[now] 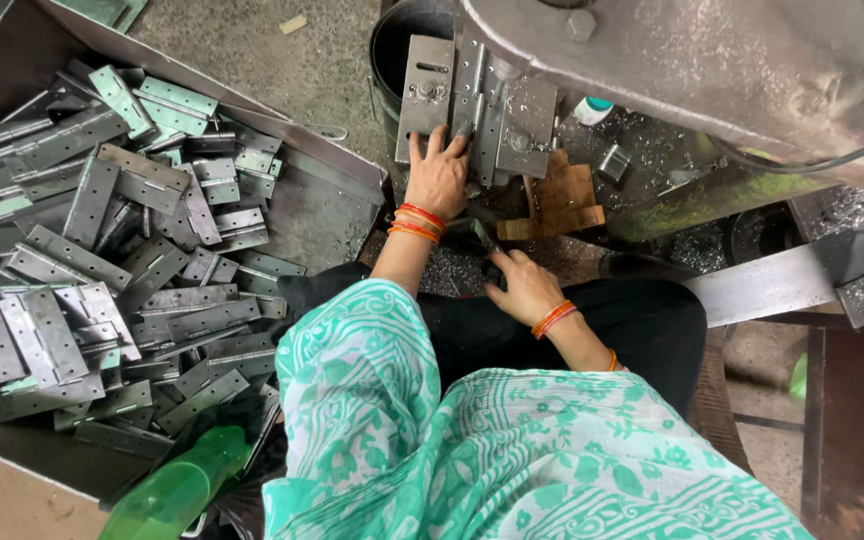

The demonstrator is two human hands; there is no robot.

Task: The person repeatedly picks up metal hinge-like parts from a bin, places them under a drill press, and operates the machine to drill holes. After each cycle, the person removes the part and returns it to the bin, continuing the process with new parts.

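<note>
My left hand (438,172) reaches forward and presses on a grey metal hinge plate (426,92) standing against the fixture of a press machine (712,60); its fingers lie on the plate's lower edge. My right hand (524,285) rests lower, near my lap, with its fingers curled around a small dark metal piece (479,237) by the machine's base. Both wrists carry orange and red bangles. A second hinge plate (527,125) sits in the fixture beside the left hand.
A large metal tray (322,205) on the left holds several grey hinges (122,250). A green plastic bottle (177,490) lies at the lower left. Wooden blocks (562,200) and metal swarf (642,150) sit under the machine. A black bucket (402,40) stands behind.
</note>
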